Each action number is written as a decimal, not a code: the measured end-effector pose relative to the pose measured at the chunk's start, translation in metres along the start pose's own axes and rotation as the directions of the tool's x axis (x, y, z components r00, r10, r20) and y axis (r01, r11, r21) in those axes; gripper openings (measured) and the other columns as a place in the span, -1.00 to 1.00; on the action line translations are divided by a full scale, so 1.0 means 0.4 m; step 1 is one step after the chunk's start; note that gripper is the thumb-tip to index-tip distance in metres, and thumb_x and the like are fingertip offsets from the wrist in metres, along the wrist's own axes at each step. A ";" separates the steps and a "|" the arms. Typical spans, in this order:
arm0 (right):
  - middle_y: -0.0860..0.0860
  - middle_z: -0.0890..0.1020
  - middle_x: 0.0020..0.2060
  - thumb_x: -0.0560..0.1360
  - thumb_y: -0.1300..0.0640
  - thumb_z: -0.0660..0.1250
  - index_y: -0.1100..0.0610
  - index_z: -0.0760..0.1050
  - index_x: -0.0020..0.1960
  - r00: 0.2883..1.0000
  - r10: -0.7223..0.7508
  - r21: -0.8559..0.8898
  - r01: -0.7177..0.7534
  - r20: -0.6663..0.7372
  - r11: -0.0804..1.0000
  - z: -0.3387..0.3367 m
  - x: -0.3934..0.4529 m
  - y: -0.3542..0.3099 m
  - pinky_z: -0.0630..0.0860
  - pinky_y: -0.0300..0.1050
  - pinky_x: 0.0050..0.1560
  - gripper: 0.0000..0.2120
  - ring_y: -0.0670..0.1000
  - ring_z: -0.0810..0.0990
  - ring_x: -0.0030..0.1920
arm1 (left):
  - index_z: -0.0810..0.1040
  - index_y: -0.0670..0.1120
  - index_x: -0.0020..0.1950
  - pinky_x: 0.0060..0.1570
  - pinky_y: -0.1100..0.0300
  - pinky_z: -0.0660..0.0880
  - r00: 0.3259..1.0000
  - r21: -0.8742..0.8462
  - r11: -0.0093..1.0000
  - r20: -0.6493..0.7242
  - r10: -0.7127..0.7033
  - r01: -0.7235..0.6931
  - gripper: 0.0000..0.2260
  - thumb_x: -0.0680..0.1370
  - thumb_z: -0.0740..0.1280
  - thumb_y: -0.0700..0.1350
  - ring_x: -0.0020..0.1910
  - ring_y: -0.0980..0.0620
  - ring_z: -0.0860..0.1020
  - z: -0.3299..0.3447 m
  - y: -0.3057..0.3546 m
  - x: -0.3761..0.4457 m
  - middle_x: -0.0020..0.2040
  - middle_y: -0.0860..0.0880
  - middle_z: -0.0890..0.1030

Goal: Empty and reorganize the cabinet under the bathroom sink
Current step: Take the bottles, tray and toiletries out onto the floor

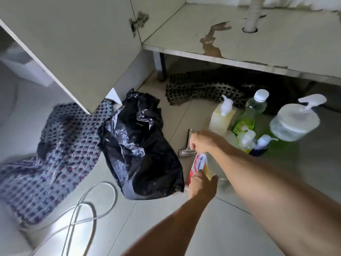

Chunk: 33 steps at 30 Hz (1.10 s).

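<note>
The cabinet floor [258, 39] is bare, stained and peeling, and a white drain hose [252, 13] passes through it. On the floor tiles in front, my left hand [202, 185] grips the lower end of a red and white toothpaste box [198, 165]. My right hand [204, 142] is closed at the box's upper end, right beside a metal tap fitting [187, 150] lying on the floor. A clear container [220, 174] sits partly hidden under my right forearm. Pump bottles [222, 117] and a green liquid bottle [252, 109] stand grouped to the right.
The open cabinet door [73, 43] hangs over the left side. A black plastic bag [140, 145] and a checked cloth [60, 154] lie on the floor at left, with a white cable [86, 206] looped in front. A black patterned mat [203, 89] lies under the cabinet. A large clear pump jar [293, 122] stands far right.
</note>
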State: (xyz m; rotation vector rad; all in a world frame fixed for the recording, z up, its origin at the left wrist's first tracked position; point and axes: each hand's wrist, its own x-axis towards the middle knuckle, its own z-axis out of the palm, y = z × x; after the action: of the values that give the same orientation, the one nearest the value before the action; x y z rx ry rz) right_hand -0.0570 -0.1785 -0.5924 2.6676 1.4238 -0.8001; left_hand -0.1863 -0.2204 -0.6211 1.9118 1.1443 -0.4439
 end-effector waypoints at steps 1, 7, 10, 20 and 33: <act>0.09 0.67 -0.07 0.35 0.36 0.21 0.19 0.63 -0.05 1.000 -0.028 -0.035 0.028 0.002 0.999 0.025 0.009 0.001 0.60 0.01 0.03 -0.71 0.14 0.65 -0.02 | 0.32 -0.13 0.41 0.24 0.15 0.38 1.000 -0.011 1.000 -0.019 -0.018 0.017 -0.56 0.62 0.14 0.08 0.31 -0.11 0.46 0.003 -0.001 0.003 0.32 -0.14 0.46; 0.14 0.54 0.22 0.55 0.28 0.12 0.20 0.51 0.22 0.988 -0.115 -0.363 0.145 0.104 0.920 0.105 -0.025 -0.026 0.42 0.04 0.26 -0.69 0.18 0.49 0.26 | 0.54 -0.15 0.18 0.00 -0.03 0.61 0.998 -0.323 0.945 -0.023 -0.061 0.050 -0.68 0.45 0.24 -0.13 -0.03 -0.18 0.65 0.039 -0.069 0.041 -0.03 -0.18 0.67; 0.14 0.57 0.18 0.51 0.38 0.17 0.22 0.51 0.22 0.998 -0.049 -0.302 0.061 0.047 0.951 0.097 -0.056 -0.048 0.48 0.00 0.16 -0.67 0.18 0.55 0.20 | 0.52 -0.03 -0.13 0.02 -0.05 0.61 1.000 -0.245 0.969 0.002 -0.028 0.028 -0.93 0.48 0.25 -0.13 -0.02 -0.18 0.65 0.004 -0.100 -0.004 -0.09 -0.11 0.63; 0.18 0.57 0.12 0.51 0.31 0.21 0.23 0.52 0.16 0.995 0.015 -0.270 -0.040 -0.095 0.962 -0.054 -0.115 -0.057 0.52 0.01 0.09 -0.74 0.20 0.58 0.13 | 0.62 -0.18 -0.07 -0.32 0.22 0.61 0.997 -0.197 0.980 0.081 0.013 0.004 -0.83 0.49 0.23 -0.25 -0.54 0.12 0.57 -0.099 -0.176 -0.052 -0.42 -0.02 0.60; 0.17 0.54 0.15 0.50 0.41 -0.01 0.26 0.48 0.21 0.996 0.019 -0.552 0.031 0.084 0.833 0.097 -0.265 -0.092 0.43 0.00 0.10 -0.60 0.17 0.53 0.18 | 0.63 -0.10 0.14 -0.50 0.28 0.38 0.983 -0.344 0.939 0.164 0.078 -0.017 -0.67 0.49 0.17 -0.27 -0.49 0.05 0.51 -0.138 -0.232 0.006 -0.41 -0.05 0.56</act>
State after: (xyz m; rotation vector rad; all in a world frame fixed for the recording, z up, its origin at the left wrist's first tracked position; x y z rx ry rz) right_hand -0.1506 -0.2483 -0.5710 2.1580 1.3777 -0.4038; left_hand -0.2698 -0.1534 -0.6351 1.5625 0.9850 -0.3529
